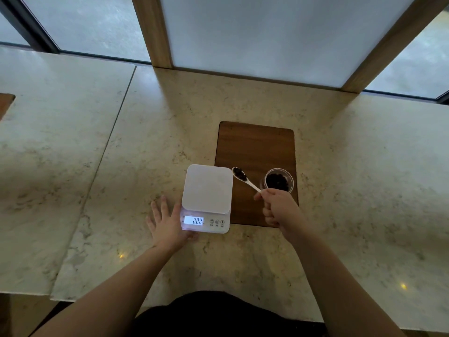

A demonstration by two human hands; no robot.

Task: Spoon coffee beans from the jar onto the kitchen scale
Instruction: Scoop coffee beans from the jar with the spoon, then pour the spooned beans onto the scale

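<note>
A white kitchen scale (206,188) sits on the marble counter, its lit display reading 000 and its platform bare. My left hand (167,222) lies flat on the counter, fingers spread, touching the scale's left front corner. My right hand (279,206) pinches the handle of a white spoon (245,180) loaded with dark coffee beans; the bowl hovers just right of the scale's far right corner. A clear open jar (279,181) of coffee beans stands on the wooden board, just beyond my right hand.
A dark wooden board (255,147) lies right of the scale under the jar. The marble counter (121,166) stretches left and right. Wooden-framed frosted panels (255,32) rise at the back. The counter's front edge runs near my body.
</note>
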